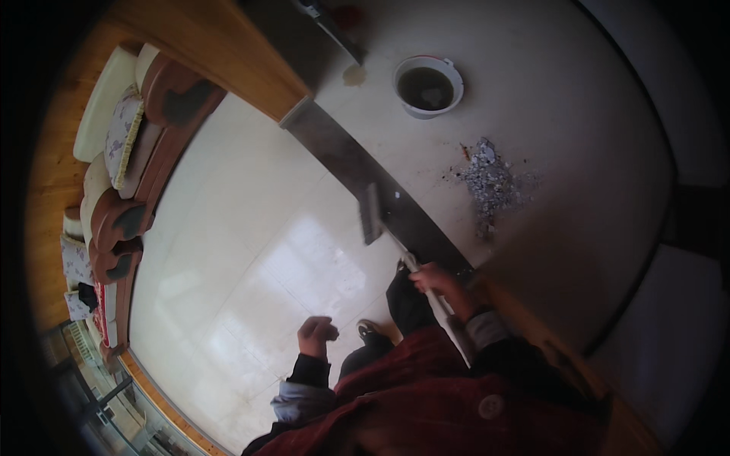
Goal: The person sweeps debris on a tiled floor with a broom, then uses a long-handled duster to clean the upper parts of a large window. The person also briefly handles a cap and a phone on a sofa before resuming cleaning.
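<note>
My right hand (447,288) grips the pale handle of a broom (440,313). Its blurred broom head (370,214) is at the near edge of a dark threshold strip (336,139) in a doorway. Over the light tiled floor (228,199), my left hand (316,337) is held with curled fingers and nothing visible in it. Beyond the strip lies a heap of grey and white debris (489,179), with loose crumbs around it. A small white scrap (397,195) rests on the strip.
A white bucket (403,106) of dark liquid stands past the doorway, near a long-handled tool (336,37) and a brownish patch (354,75). A wooden door frame (251,57) borders the opening. Sofas with cushions (122,137) line the left side. My shoe (368,327) is below.
</note>
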`<act>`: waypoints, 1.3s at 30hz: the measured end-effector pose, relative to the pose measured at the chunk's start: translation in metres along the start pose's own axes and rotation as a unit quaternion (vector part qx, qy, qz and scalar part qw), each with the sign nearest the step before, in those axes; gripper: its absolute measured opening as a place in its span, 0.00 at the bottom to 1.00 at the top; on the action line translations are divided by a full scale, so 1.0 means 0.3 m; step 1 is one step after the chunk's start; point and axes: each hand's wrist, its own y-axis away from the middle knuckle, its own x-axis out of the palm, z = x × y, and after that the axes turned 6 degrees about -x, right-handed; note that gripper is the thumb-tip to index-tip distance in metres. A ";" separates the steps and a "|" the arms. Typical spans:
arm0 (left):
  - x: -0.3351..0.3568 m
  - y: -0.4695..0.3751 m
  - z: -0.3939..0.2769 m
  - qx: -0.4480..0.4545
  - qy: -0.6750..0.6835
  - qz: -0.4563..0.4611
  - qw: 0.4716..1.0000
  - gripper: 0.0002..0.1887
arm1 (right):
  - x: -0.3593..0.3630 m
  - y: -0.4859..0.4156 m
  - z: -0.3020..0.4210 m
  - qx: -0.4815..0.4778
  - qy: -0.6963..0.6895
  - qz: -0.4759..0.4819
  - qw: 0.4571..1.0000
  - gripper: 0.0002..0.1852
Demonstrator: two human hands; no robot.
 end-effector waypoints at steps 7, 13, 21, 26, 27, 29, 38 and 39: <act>0.384 -0.101 -0.245 0.093 -0.074 0.188 0.975 0.07 | -0.667 0.206 0.161 -0.025 0.366 -0.158 0.917 0.13; 0.413 -0.157 -0.314 0.020 -0.141 0.141 0.980 0.08 | -0.585 0.327 0.177 -0.123 0.278 -0.187 0.934 0.13; 0.420 -0.339 -0.490 0.057 -0.151 0.160 0.974 0.07 | 0.031 -0.189 0.380 -0.396 0.370 0.027 0.840 0.16; 0.400 -0.513 -0.599 0.040 -0.166 0.173 0.970 0.08 | 0.078 -0.464 0.470 -0.148 -0.256 0.117 0.948 0.11; 0.380 -0.539 -0.619 0.028 -0.170 0.158 0.972 0.07 | 0.004 -0.447 0.461 -0.111 -0.262 0.123 0.951 0.11; 0.378 -0.601 -0.659 0.008 -0.176 0.142 0.974 0.06 | -0.185 -0.333 0.435 -0.325 0.216 -0.051 0.919 0.10; 0.586 -0.696 -0.936 0.119 -0.227 0.201 0.945 0.06 | -0.475 0.162 0.620 -0.025 0.028 -0.365 0.930 0.14; 0.624 -0.684 -0.966 0.116 -0.241 0.219 0.938 0.06 | -0.463 0.256 0.617 -0.017 0.064 -0.329 0.942 0.14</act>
